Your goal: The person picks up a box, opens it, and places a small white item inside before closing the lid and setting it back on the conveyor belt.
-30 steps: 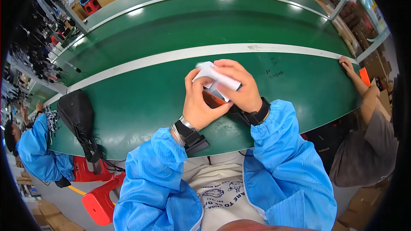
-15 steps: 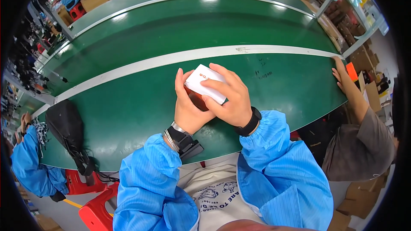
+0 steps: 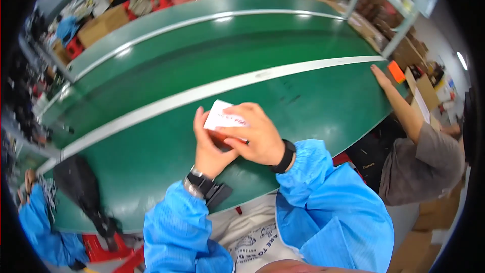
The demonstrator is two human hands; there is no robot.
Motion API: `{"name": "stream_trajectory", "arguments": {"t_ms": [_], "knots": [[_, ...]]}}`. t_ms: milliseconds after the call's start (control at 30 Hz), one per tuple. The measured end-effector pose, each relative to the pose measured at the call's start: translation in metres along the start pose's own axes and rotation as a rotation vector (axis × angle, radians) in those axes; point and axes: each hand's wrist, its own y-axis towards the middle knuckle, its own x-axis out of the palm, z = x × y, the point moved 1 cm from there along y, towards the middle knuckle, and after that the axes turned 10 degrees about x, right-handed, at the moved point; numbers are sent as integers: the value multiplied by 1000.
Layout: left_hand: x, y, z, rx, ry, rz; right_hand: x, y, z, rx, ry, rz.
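Observation:
A small white box (image 3: 218, 117) with red print and an orange-red side is held between my two hands above the green table. My left hand (image 3: 209, 150) cups it from the left and below, thumb side up. From the right, my right hand (image 3: 260, 134) grips it, its fingers lying over the top and the thumb along the near side. Those fingers cover part of the box, so its far right end is hidden. Both wrists wear black bands, and blue sleeves come up behind them.
The green table (image 3: 151, 182) has a white strip (image 3: 202, 91) running across it. A black bag (image 3: 78, 182) lies at the left. At the right a co-worker's arm (image 3: 404, 103) rests on the table edge near an orange object (image 3: 396, 72). Red stools (image 3: 108, 250) stand lower left.
The view has tilted and shifted. The box has turned in my hands, so its white face and print sit at another angle and its orange-red side shows more along the near edge.

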Motion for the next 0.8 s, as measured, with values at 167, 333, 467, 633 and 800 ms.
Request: {"name": "stream_trajectory", "arguments": {"t_ms": [167,333,467,633,800], "knots": [[-17,-3,-10,-171,-27,65,-16,11,84,128,-99,292],[-20,1,-29,-275,-240,203,-87,0,220,397,-595,588],[-36,5,-42,-349,-278,197,-111,-13,256,322,-595,588],[-31,13,-41,-398,-320,157,-118,-17,248,318,-708,459],[-33,11,-40,-383,-341,142,-114,-8,197,342,-818,539]]}}
